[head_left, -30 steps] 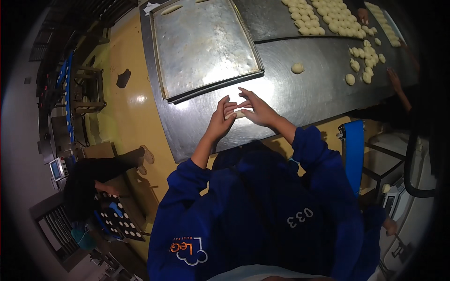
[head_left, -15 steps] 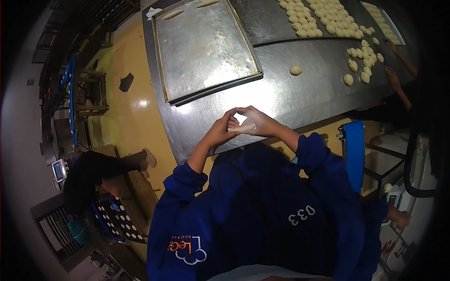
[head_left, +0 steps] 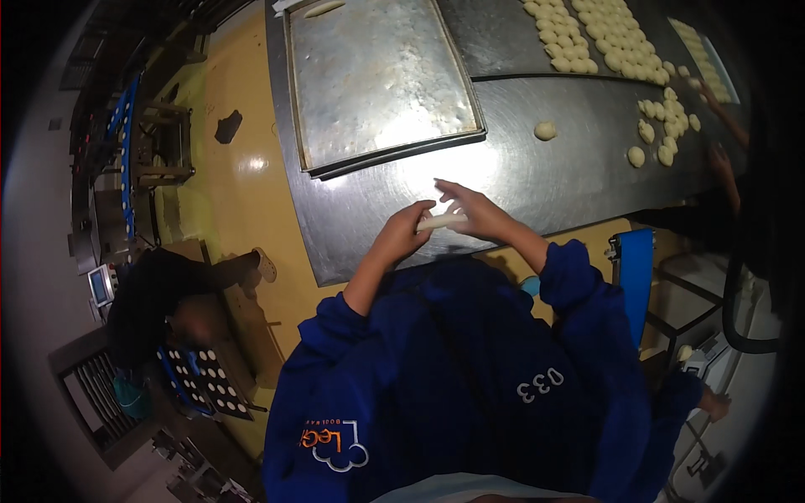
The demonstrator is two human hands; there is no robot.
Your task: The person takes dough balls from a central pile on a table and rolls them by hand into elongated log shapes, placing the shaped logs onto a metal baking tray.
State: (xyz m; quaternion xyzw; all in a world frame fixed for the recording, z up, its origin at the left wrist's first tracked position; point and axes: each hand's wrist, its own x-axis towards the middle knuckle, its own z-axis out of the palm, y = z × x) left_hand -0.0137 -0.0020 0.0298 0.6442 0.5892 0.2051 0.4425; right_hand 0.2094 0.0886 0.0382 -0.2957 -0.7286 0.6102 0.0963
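Over the near edge of the steel table, my left hand and my right hand hold a pale, elongated roll of dough between thumbs and fingers, the right index finger raised. A shallow metal baking tray, stacked on another, lies just beyond them with a long dough piece on it. A lone dough ball sits to the right of the tray.
Many dough balls cover the back right, where another person's hands reach in. A blue conveyor stands at right. At left, a dark-clothed person is by a tray of dough rounds; yellow floor lies between.
Half a second ago my fingers curled close around the dough; now they are more spread and raised, the dough lying level between them. The person at left has bent further over the tray.
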